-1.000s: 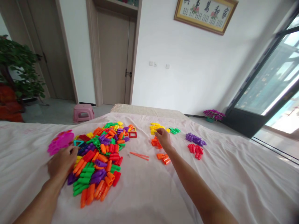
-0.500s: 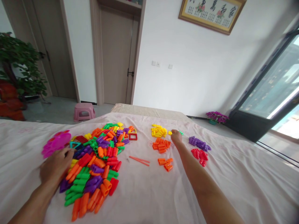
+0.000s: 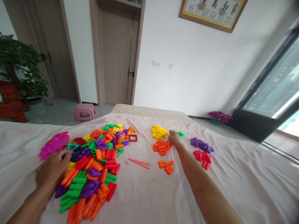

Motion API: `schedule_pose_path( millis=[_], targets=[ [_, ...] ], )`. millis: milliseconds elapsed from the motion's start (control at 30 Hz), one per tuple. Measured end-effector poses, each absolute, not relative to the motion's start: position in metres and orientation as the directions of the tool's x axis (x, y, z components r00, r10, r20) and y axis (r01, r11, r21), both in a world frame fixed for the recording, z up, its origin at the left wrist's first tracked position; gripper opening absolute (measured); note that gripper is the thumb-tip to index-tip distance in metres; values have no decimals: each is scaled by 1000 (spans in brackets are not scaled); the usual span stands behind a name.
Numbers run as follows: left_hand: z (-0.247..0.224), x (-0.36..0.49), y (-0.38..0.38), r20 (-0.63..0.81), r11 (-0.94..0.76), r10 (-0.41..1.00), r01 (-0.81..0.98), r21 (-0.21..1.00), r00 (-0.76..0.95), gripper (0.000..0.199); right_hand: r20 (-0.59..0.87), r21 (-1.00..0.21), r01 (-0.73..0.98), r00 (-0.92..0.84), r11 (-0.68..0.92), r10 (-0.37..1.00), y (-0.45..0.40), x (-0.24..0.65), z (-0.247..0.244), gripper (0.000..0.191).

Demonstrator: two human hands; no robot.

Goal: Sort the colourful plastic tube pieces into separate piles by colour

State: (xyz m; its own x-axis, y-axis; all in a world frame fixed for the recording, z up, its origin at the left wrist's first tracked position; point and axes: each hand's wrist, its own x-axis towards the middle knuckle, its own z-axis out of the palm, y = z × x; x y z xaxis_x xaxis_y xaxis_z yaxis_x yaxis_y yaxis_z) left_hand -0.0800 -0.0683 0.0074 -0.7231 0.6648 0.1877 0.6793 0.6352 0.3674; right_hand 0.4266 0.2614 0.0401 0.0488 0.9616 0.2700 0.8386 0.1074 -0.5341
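A large mixed pile of coloured plastic pieces (image 3: 93, 165) lies on the left of the cloth. My left hand (image 3: 53, 165) rests at the pile's left edge, fingers curled beside a teal triangular piece (image 3: 73, 147); what they hold, if anything, is hidden. My right hand (image 3: 174, 137) is closed at the right edge of the yellow group (image 3: 158, 132), by a yellow piece at its fingertips. Green pieces (image 3: 180, 134) lie just right of it. Orange pieces (image 3: 162, 146) sit nearer me, with a smaller orange group (image 3: 166, 166) below them.
Purple pieces (image 3: 202, 145) and red pieces (image 3: 202, 158) lie right of my right forearm. Pink sticks (image 3: 139, 163) and a red square frame (image 3: 133, 138) are mid-cloth. Magenta pieces (image 3: 54, 144) lie far left. A pink stool (image 3: 85, 112) stands beyond the cloth.
My right hand has moved slightly left, bringing the yellow piece against the yellow group. More of the green pieces shows. My left hand has shifted slightly left and down with the view.
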Motion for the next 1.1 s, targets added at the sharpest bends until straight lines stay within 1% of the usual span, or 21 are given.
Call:
schedule_pose_path(
  millis=[100, 167, 233, 300, 400, 467, 533, 600, 700, 800, 900, 1000, 1100],
  targets=[
    [15, -75, -70, 149, 652, 663, 665, 364, -733, 55, 307, -560, 820, 74, 117, 949, 243, 420, 48, 54],
    [20, -71, -71, 143, 644, 673, 670, 369, -725, 53, 340, -582, 792, 33, 183, 940, 221, 407, 53, 52],
    [23, -68, -71, 149, 639, 672, 669, 380, -726, 53, 373, -618, 719, -87, 317, 924, 190, 386, 57, 45],
    [24, -66, -71, 161, 643, 657, 659, 390, -736, 54, 377, -660, 592, -271, 462, 886, 149, 360, 59, 35],
    [23, -66, -71, 174, 643, 651, 659, 392, -739, 54, 297, -707, 431, -539, 561, 788, 82, 321, 58, 26],
    [23, -66, -71, 179, 636, 656, 665, 392, -733, 53, 274, -669, 389, -663, 633, 697, 45, 298, 58, 23],
    [22, -65, -72, 185, 627, 658, 667, 402, -730, 52, 288, -607, 364, -727, 706, 623, 20, 280, 57, 25],
    [22, -65, -73, 188, 623, 655, 664, 413, -731, 51, 300, -553, 357, -758, 753, 579, 6, 265, 57, 28],
    [22, -65, -72, 196, 621, 652, 665, 415, -732, 50, 276, -502, 366, -791, 784, 546, 0, 251, 55, 28],
    [22, -65, -71, 202, 625, 649, 666, 407, -733, 50, 277, -471, 398, -781, 788, 560, -1, 246, 51, 25],
    [22, -65, -71, 202, 634, 643, 661, 401, -739, 50, 290, -448, 449, -745, 773, 601, -3, 248, 49, 31],
    [22, -66, -72, 185, 635, 659, 671, 383, -729, 53, 277, -456, 479, -724, 750, 631, -3, 254, 49, 33],
    [22, -69, -72, 144, 644, 679, 678, 356, -720, 56, 270, -519, 428, -739, 740, 617, 3, 260, 46, 23]
  ],
)
